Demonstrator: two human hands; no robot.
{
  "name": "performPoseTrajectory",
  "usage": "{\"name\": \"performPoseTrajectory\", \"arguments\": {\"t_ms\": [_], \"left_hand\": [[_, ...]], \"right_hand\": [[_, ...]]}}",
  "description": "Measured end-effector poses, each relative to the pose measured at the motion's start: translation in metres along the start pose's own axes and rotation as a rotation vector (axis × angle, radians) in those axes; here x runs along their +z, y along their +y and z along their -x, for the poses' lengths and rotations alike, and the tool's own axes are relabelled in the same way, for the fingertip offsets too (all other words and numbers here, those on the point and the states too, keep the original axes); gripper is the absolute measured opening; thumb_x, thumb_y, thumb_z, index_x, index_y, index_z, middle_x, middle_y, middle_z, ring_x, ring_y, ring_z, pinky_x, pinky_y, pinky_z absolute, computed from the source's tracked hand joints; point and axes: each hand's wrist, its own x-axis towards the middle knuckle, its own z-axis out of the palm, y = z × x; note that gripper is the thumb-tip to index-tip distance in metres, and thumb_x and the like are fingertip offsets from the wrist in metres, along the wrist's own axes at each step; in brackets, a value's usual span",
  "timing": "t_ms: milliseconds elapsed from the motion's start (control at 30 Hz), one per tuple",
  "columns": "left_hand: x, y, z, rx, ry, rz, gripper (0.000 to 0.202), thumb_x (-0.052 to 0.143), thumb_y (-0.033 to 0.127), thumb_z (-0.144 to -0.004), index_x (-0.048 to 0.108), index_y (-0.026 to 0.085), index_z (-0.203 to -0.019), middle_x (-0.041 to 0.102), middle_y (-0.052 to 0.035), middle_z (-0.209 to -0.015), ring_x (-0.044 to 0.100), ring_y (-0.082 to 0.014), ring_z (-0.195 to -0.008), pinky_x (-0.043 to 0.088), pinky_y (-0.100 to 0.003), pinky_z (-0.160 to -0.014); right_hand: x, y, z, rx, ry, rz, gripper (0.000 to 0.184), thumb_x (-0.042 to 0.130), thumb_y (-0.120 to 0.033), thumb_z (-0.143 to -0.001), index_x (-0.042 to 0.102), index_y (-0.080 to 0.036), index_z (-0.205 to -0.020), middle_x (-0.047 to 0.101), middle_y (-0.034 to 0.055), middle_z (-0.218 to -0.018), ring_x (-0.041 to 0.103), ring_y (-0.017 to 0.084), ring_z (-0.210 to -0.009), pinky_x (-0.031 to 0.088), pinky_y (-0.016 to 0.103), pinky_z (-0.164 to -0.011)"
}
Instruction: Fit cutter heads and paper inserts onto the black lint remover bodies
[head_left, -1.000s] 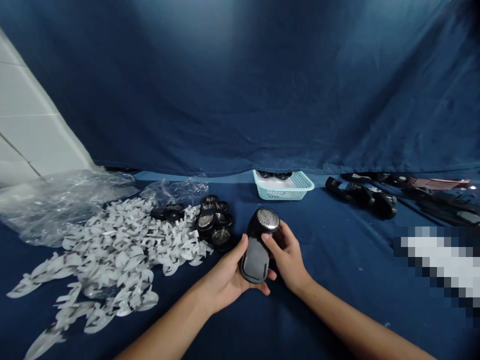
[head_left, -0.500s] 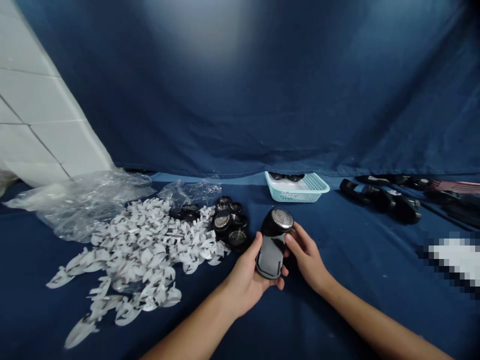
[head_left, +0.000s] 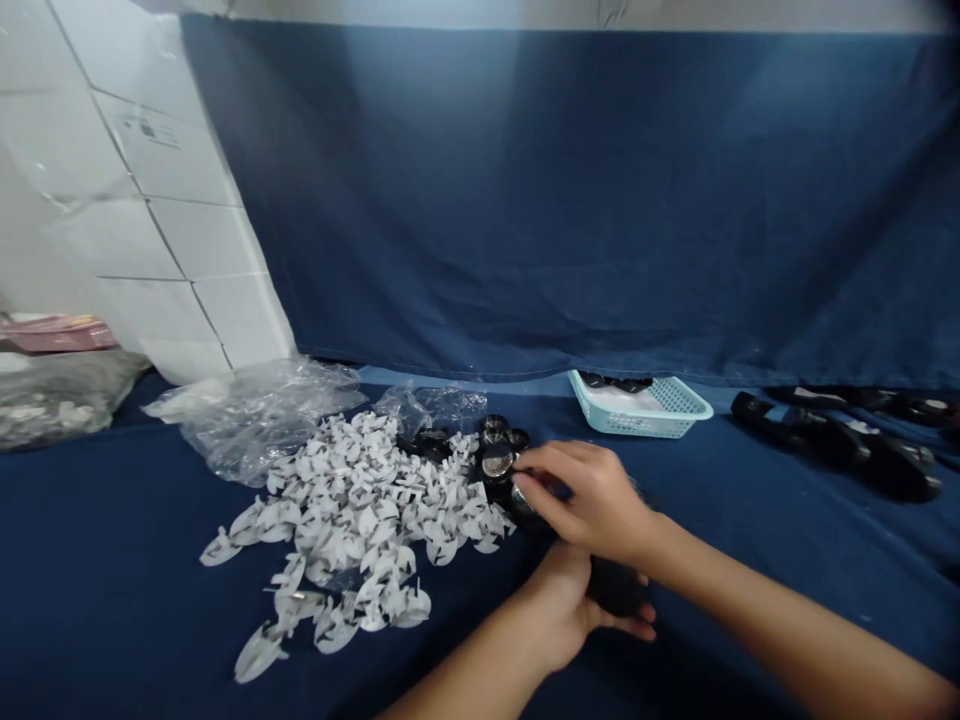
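Observation:
My left hand is wrapped round a black fabric shaver. Its round head is hidden behind my right hand. Above it, my right hand reaches left, its thumb and fingers drawn together over a cluster of black round caps. Whatever sits between those fingers is mostly hidden; only something dark shows. One cap with a silver mesh top lies right at the fingertips. A heap of small white plastic blade-like pieces spreads to the left of the caps.
Clear plastic bags lie crumpled behind the white heap. A light blue basket with black parts stands at the back. Black devices lie on the right. A blue curtain hangs behind, with white boxes at left.
My right hand has left the shaver's side and moved left to the black caps. My left hand still holds the shaver, now lower and partly covered. The view has shifted left and up.

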Motion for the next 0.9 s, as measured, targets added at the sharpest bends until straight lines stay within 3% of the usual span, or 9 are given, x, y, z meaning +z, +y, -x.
{"name": "performPoseTrajectory", "arguments": {"t_ms": [67, 167, 267, 367, 467, 633, 900], "left_hand": [[-0.002, 0.001, 0.001, 0.007, 0.016, 0.011, 0.051, 0.030, 0.046, -0.094, 0.061, 0.008, -0.104, 0.062, -0.0102, -0.074, 0.061, -0.0196, -0.053, 0.053, -0.037, -0.054], [-0.004, 0.001, 0.001, 0.010, 0.003, -0.006, 0.050, 0.030, 0.049, -0.093, 0.058, 0.011, -0.109, 0.061, -0.0088, -0.074, 0.061, -0.0199, -0.051, 0.053, -0.039, -0.053], [-0.005, -0.002, -0.002, 0.010, -0.001, -0.028, 0.049, 0.030, 0.047, -0.093, 0.057, 0.011, -0.112, 0.059, -0.0083, -0.072, 0.060, -0.0205, -0.048, 0.052, -0.040, -0.051], [-0.008, -0.006, -0.007, -0.001, 0.016, -0.007, 0.055, 0.028, 0.052, -0.092, 0.055, 0.010, -0.114, 0.059, -0.0098, -0.073, 0.061, -0.0226, -0.048, 0.051, -0.043, -0.050], [-0.012, -0.012, -0.013, -0.009, 0.005, 0.026, 0.062, 0.029, 0.060, -0.090, 0.053, 0.009, -0.117, 0.059, -0.0113, -0.074, 0.061, -0.0244, -0.050, 0.051, -0.045, -0.051], [-0.016, -0.015, -0.017, 0.001, -0.017, 0.042, 0.066, 0.033, 0.064, -0.088, 0.050, 0.009, -0.121, 0.059, -0.0112, -0.073, 0.062, -0.0256, -0.052, 0.051, -0.045, -0.052], [-0.009, -0.009, -0.014, -0.004, 0.007, -0.015, 0.057, 0.031, 0.054, -0.090, 0.054, 0.009, -0.116, 0.057, -0.0108, -0.069, 0.061, -0.0251, -0.046, 0.050, -0.044, -0.047]], "right_hand": [[0.022, -0.005, -0.041, 0.072, -0.258, 0.053, 0.021, 0.048, -0.033, -0.095, 0.063, -0.024, -0.105, 0.070, 0.0009, -0.091, 0.065, 0.016, -0.080, 0.047, 0.028, -0.072], [0.064, -0.002, -0.089, 0.091, -0.394, 0.092, 0.022, 0.048, -0.034, -0.095, 0.064, -0.024, -0.104, 0.071, 0.0017, -0.096, 0.066, 0.019, -0.089, 0.048, 0.030, -0.075], [0.100, 0.005, -0.120, 0.096, -0.528, 0.148, 0.027, 0.050, -0.033, -0.094, 0.062, -0.017, -0.112, 0.066, 0.0101, -0.113, 0.061, 0.027, -0.106, 0.049, 0.041, -0.085], [0.119, 0.010, -0.139, 0.080, -0.703, 0.174, 0.036, 0.059, -0.035, -0.091, 0.056, -0.017, -0.122, 0.059, 0.0107, -0.125, 0.058, 0.026, -0.109, 0.049, 0.047, -0.091], [0.122, 0.014, -0.151, 0.088, -0.859, 0.184, 0.032, 0.057, -0.035, -0.093, 0.057, -0.019, -0.121, 0.061, 0.0084, -0.119, 0.063, 0.020, -0.096, 0.054, 0.040, -0.082], [0.122, 0.017, -0.149, 0.055, -0.870, 0.246, 0.029, 0.057, -0.033, -0.094, 0.058, -0.017, -0.119, 0.062, 0.0083, -0.118, 0.063, 0.021, -0.098, 0.054, 0.041, -0.083], [0.128, 0.013, -0.129, 0.034, -0.798, 0.300, 0.029, 0.058, -0.032, -0.093, 0.059, -0.016, -0.117, 0.062, 0.0083, -0.117, 0.063, 0.022, -0.100, 0.053, 0.043, -0.086]]}}
